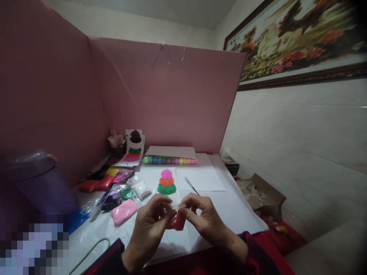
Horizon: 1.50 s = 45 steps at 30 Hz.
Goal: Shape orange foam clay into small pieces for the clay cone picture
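Observation:
Low in the middle, a small clear plastic bag of red modelling clay (pixel 179 221) hangs between my two hands. My left hand (pixel 151 217) pinches the bag's upper edge from the left. From the right, my right hand (pixel 200 214) pinches the same edge between thumb and forefinger. Just beyond my fingers lies a sheet of paper (pixel 176 183) with a stack of pink, orange and green clay (pixel 167 185) on it. A slim metal tool (pixel 191 185) rests past my right hand, its lower end hidden behind the fingers.
Several bagged clays, among them a pink pack (pixel 124 212) and a white pack (pixel 141 188), crowd the left side. A tray of coloured clay (pixel 172 159) sits at the back by a decorated card (pixel 134 151). A cardboard box (pixel 260 194) stands right; a purple container (pixel 43 183) left.

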Each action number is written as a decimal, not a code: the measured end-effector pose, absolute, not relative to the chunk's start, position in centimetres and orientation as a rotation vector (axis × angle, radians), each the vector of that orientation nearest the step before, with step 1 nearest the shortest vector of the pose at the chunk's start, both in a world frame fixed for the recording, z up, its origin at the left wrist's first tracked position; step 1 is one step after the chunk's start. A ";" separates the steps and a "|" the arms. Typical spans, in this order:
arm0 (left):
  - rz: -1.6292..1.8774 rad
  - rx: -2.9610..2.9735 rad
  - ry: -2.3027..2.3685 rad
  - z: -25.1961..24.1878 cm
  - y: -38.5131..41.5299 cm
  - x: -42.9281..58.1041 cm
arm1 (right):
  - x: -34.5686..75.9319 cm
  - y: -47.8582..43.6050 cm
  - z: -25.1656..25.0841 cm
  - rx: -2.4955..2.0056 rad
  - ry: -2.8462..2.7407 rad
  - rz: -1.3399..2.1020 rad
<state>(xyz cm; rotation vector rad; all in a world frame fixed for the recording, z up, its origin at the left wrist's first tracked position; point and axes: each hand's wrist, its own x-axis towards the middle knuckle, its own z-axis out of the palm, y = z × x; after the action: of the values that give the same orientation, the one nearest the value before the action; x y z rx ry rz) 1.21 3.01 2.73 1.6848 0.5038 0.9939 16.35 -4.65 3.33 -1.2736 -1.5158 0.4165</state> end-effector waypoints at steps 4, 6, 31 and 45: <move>0.881 1.473 0.515 2.6 3.6 1.2 | 16.6 -4.6 2.9 -1.271 -1.490 0.390; 0.789 1.408 0.555 2.7 3.9 1.2 | 16.7 -4.6 2.9 -1.267 -1.464 0.396; 0.759 1.393 0.534 2.3 3.9 1.2 | 16.8 -4.4 3.2 -1.213 -1.463 0.490; 0.789 1.463 0.518 2.9 3.3 1.3 | 16.6 -4.5 3.0 -1.144 -1.511 0.485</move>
<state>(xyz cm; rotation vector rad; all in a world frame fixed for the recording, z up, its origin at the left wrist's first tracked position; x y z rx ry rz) 1.30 3.35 2.88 1.4633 0.5178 0.7888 16.65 -4.46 3.00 -1.1441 -1.5113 0.4847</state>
